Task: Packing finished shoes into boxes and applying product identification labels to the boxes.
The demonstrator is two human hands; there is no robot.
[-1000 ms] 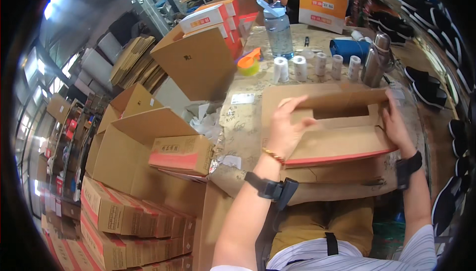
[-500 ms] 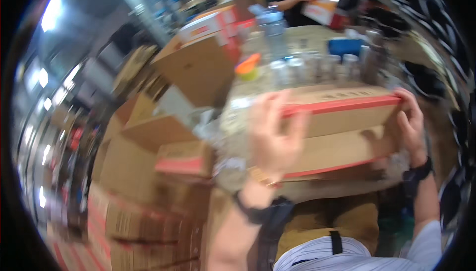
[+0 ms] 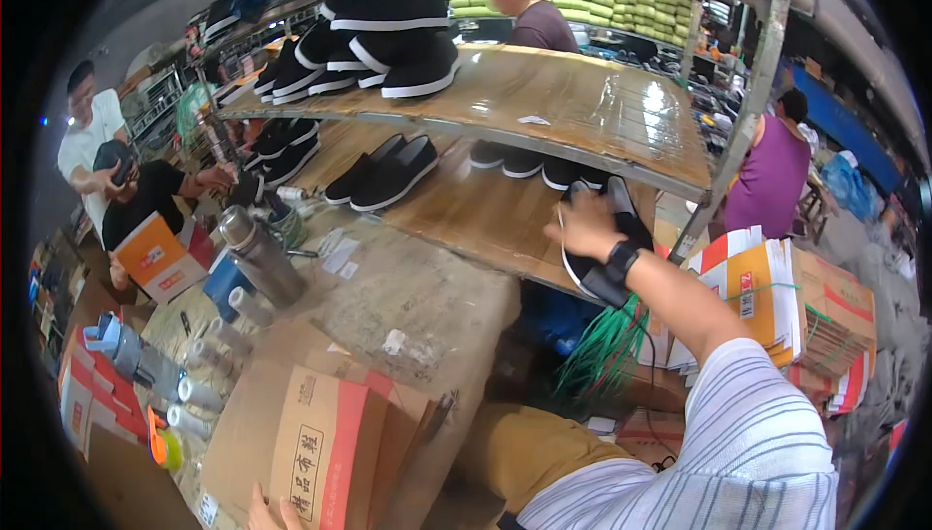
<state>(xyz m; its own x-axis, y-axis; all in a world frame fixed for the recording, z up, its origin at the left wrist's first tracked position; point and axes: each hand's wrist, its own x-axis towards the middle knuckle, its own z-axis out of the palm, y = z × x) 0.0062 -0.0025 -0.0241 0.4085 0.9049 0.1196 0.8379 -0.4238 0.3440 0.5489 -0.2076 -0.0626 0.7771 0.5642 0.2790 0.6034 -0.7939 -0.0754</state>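
Over on the right, the right hand is lying across a pair of black shoes at the near edge of the lower shelf; fingers are blurring, so I cannot tell whether that grip is closed. Near left, the left hand is touching a red-striped cardboard box sitting on the bench, its grip mostly hiding beyond view, impossible to judge.

The right hand reaches out palm down on an extended arm, the left hand showing only partly.
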